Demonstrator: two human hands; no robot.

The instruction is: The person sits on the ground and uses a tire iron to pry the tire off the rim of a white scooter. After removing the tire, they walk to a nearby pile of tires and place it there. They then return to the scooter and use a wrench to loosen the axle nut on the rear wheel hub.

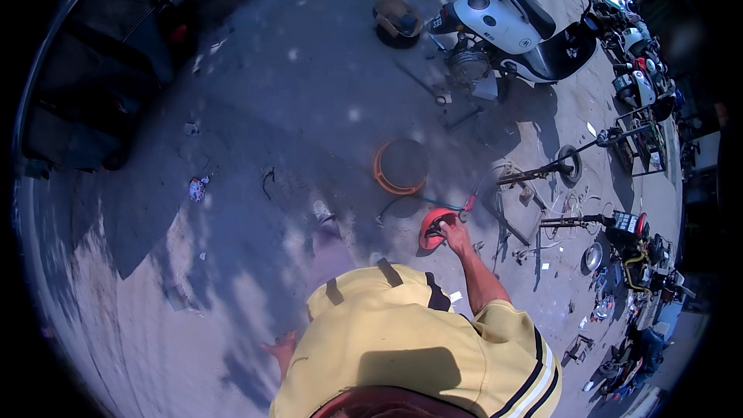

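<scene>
My right hand (455, 235) is closed over the right side of a red bowl (427, 222), its fingertips partly hidden among small dark pieces inside. The bowl is slightly tilted. My left hand (284, 347) hangs beside my body on the left, its fingers apart and nothing in them. Just beyond the bowl stands a round, dark-topped stool-like thing (404, 164) with an orange rim. A thin hose (430, 200) runs past the bowl to a red-handled tool (470, 203).
A white scooter (495, 22) stands at the far right near a brown round container (397, 19). Metal frames and a small wheel (570, 166) lie to the right, with scattered parts and parked scooters (638, 81) beyond. A dark vehicle (93, 85) occupies the far left.
</scene>
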